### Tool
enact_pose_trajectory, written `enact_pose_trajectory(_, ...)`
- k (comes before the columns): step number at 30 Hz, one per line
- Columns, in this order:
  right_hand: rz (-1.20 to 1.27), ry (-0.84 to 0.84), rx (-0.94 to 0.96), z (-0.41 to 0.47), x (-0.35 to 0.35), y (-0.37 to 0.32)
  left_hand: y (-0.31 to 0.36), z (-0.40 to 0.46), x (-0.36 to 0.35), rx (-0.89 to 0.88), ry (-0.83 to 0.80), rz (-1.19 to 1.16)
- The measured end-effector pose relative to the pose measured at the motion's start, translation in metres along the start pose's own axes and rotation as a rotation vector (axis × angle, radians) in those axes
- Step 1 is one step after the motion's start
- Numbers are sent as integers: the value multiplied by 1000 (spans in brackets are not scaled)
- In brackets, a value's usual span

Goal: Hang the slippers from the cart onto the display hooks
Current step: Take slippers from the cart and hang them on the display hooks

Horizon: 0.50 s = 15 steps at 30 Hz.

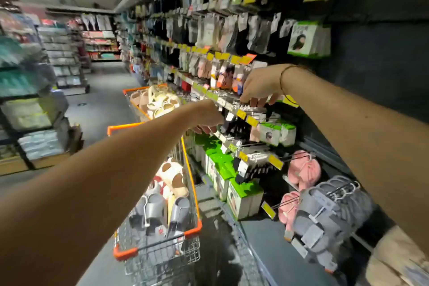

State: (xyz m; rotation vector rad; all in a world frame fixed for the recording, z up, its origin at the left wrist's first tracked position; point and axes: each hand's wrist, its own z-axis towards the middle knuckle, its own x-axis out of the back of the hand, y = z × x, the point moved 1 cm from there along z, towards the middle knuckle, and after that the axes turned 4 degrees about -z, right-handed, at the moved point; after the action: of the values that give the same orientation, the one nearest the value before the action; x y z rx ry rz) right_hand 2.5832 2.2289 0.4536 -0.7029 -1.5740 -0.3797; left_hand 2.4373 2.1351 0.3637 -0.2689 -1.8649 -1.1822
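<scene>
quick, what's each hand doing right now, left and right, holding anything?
Left hand: at the display hooks, fingers curled; grip cannot be told.
Right hand: fingers curled over the hook rail; whether it holds anything cannot be told.

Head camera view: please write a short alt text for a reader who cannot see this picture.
Both hands reach to the display hooks of a shop wall, the left hand lower than the right hand. Below stands a wire cart with grey slippers in it; more grey and pink slippers hang at lower right.

cart left of hooks, slippers in cart
</scene>
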Motion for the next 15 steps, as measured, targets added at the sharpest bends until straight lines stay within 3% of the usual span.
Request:
enact_pose_trajectory(9,-118,-174,274,108,-183,-163,-200,-3,11,176,20,54)
enact_pose_trajectory(15,-134,-363,298,194,-321,-217,-321,53,-6,255,-23,56)
